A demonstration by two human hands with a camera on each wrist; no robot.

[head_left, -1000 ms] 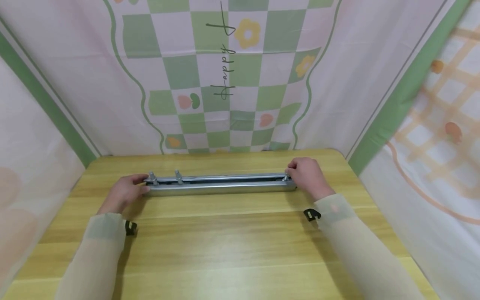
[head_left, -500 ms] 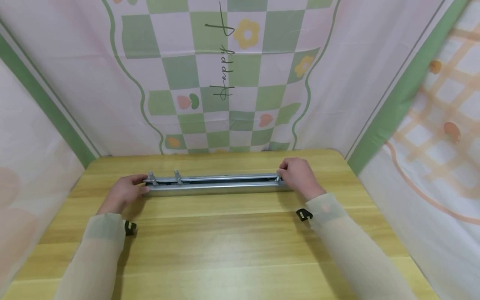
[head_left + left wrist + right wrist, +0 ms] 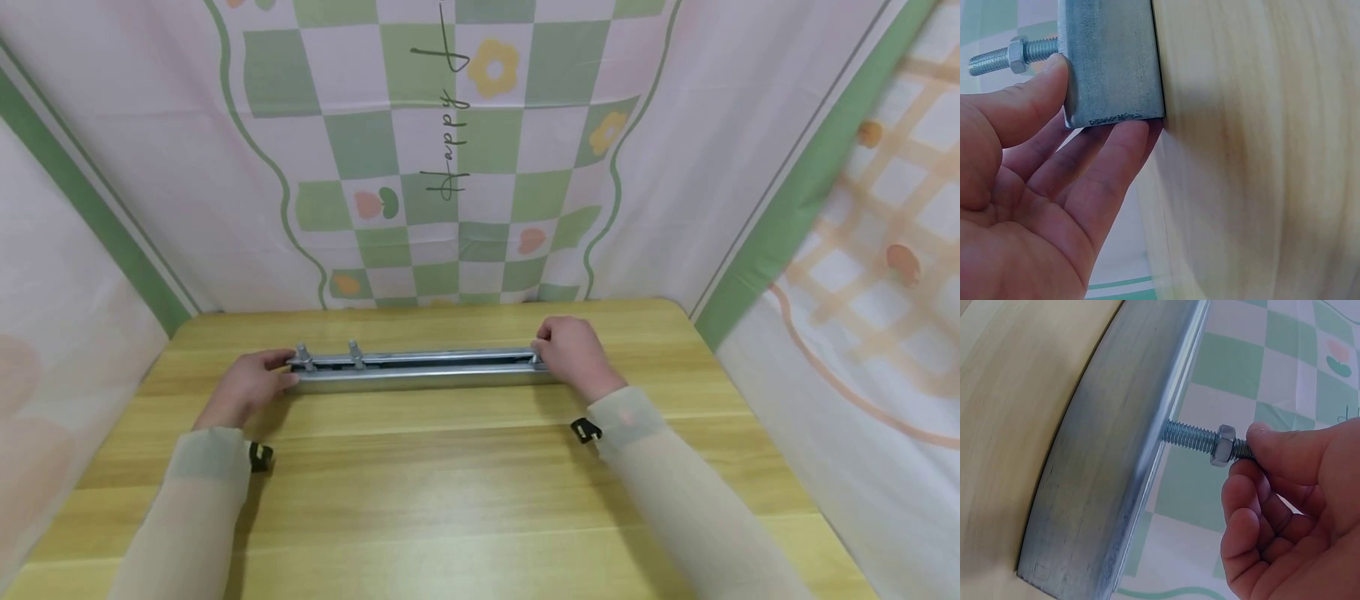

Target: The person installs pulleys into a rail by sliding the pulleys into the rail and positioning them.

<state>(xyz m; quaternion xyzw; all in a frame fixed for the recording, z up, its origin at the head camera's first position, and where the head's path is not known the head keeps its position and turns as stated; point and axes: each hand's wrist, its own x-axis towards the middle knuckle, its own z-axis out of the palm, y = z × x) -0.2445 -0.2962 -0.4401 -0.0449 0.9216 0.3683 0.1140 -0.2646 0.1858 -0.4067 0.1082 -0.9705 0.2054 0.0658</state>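
Observation:
A long silver metal channel (image 3: 427, 380) lies across the table, its slot facing up. Two bolts with nuts stand upright in the slot near its left end, the outer bolt (image 3: 303, 353) and the inner bolt (image 3: 356, 353). My left hand (image 3: 251, 385) steadies the channel's left end, thumb at the upper edge and fingertips against the end face (image 3: 1116, 117). Toward the right end, my right hand (image 3: 577, 358) pinches the tip of a third bolt (image 3: 1190, 437) between thumb and forefinger. A hex nut (image 3: 1223, 445) sits on that bolt, between the fingertips and the channel.
The wood-grain table (image 3: 442, 483) carries the channel near its far edge. A checkered cloth (image 3: 450, 167) hangs behind it, with further cloth (image 3: 870, 350) at the sides. A small black clip (image 3: 587, 431) shows at the right cuff, another clip (image 3: 260, 457) at the left.
My right hand has moved left along the channel, the pinched bolt sliding in the slot with it. The left hand, the channel and the two left bolts have stayed in place.

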